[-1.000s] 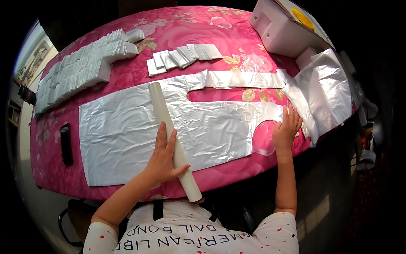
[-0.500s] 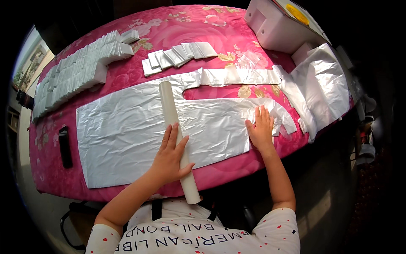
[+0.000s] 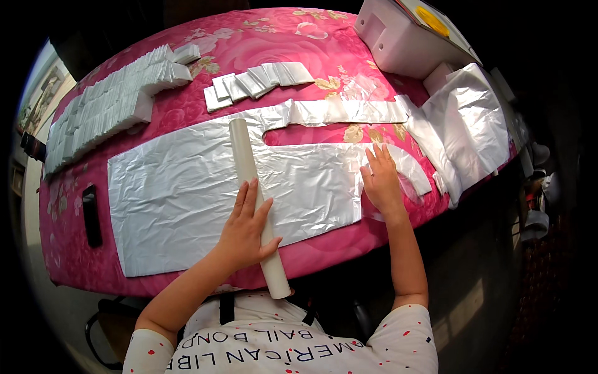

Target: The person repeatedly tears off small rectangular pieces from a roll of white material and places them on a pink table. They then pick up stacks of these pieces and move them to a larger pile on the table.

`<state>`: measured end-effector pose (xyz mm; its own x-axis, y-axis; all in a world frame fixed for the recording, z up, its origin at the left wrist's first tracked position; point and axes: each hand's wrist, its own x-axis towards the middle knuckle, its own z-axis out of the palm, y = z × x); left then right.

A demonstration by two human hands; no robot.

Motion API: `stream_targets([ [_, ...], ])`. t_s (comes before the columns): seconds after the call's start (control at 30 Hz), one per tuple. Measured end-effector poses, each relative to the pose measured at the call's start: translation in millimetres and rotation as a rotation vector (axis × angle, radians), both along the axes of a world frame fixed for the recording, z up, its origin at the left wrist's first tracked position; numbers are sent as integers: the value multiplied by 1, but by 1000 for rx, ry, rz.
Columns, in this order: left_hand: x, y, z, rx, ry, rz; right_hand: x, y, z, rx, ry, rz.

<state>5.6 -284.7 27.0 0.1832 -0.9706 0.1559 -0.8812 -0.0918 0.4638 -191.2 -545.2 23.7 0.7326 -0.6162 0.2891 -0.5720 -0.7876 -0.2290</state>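
A white plastic carrier bag (image 3: 180,199) lies spread and creased on the table, its two long handles pointing right. Across it, slanting toward me, is a pale smooth tube (image 3: 244,149). My left hand (image 3: 246,227) rests over the tube's lower half with fingers stretched out and thumb apart; the tube passes beneath the palm. On the bag's nearer handle, by its right end, my right hand (image 3: 381,181) lies with fingers outstretched, touching the plastic. A heap of more white plastic bags (image 3: 470,124) lies to the right, close to the handle ends.
Packed rows of folded white bags (image 3: 103,112) stand at the far left. Several folded bags (image 3: 258,82) overlap beyond the spread bag. A black phone (image 3: 92,215) lies at left. A white foam box (image 3: 398,43) stands at the back right on the pink flowered tablecloth (image 3: 249,43).
The whole view has shifted slightly left. My right hand has slid a little away from me over the handle, whose end now looks flatter. My left hand and the tube stay in place.
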Motion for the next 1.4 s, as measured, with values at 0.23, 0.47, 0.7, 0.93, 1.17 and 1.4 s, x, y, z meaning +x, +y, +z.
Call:
stream_targets([
  [0.23, 3, -1, 3, 23, 36, 0, -25, -54, -46, -2, -6, -150],
  [0.47, 1, -1, 1, -3, 40, -12, -84, -81, -56, -80, -132, -401],
  [0.7, 2, -3, -3, -5, 55, -25, -65, -47, -19, -338, -203, -387],
  [0.93, -4, -4, 2, -129, 195, -33, 12, 72, 40, 315, -555, -214],
  [1.17, 0, 5, 24, 186, 1705, 222, 60, 174, 49, 476, -360, 541],
  [1.4, 125, 106, 14, 261, 1506, 467, 33, 201, 40, 341, -263, 456],
])
